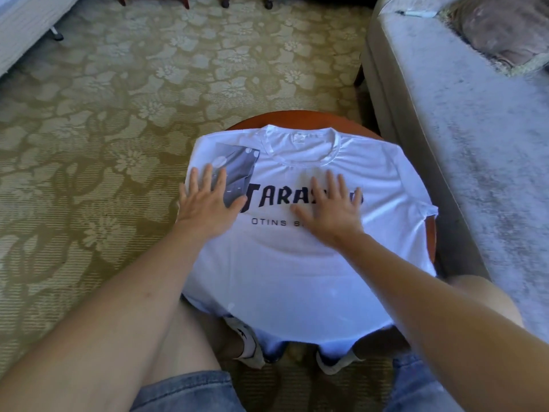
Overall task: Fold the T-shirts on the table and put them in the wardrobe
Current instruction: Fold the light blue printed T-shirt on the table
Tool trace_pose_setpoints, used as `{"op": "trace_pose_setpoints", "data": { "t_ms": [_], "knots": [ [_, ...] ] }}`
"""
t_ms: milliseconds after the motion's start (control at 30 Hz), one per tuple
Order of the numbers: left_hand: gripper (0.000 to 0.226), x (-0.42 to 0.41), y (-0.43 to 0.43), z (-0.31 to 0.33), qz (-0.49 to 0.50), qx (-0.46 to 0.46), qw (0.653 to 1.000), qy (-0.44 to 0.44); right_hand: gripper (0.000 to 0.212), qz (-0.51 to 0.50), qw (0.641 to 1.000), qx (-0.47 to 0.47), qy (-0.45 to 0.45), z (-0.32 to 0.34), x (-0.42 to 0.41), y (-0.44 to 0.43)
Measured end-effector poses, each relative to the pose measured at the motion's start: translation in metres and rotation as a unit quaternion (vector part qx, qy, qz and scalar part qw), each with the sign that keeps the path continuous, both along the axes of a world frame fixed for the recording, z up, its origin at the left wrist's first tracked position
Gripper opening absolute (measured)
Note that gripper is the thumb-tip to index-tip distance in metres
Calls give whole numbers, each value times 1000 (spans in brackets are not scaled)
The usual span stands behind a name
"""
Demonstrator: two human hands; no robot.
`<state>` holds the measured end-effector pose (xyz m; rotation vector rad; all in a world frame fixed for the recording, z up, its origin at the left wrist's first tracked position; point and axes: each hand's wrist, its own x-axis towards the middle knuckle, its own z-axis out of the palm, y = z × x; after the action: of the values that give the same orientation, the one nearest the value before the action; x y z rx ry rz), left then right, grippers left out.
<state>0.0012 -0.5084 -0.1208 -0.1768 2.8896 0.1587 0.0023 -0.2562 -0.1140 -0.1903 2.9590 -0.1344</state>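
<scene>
A white T-shirt (297, 275) with black lettering lies face up over a small round wooden table (300, 117), collar away from me. Its hem hangs over the near edge. The shirt's left side is folded in, showing a grey printed patch (237, 165). My left hand (205, 203) lies flat with spread fingers on that folded part. My right hand (329, 209) presses flat on the chest lettering, covering some letters. Neither hand grips the cloth.
A grey sofa (463, 120) stands close along the table's right side, with a cushion (505, 28) at its far end. Patterned olive carpet (118, 114) spreads left and beyond. My knees and white sneakers (249, 343) sit under the table's near edge. Furniture legs show at the far top.
</scene>
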Motion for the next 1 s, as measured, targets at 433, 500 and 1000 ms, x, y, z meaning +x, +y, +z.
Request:
{"op": "trace_pose_setpoints", "data": {
  "t_ms": [433, 500, 1000],
  "knots": [
    [94, -15, 53, 26, 52, -78, 993, -65, 74, -88, 992, -91, -23, -2, 0, 72],
    [86, -16, 88, 24, 5, -76, 997, -7, 67, -152, 980, -119, 44, 0, 1, 94],
    [72, -9, 283, -4, -149, 18, 988, 21, 30, -365, 856, -353, 98, -22, 33, 204]
  ]
}}
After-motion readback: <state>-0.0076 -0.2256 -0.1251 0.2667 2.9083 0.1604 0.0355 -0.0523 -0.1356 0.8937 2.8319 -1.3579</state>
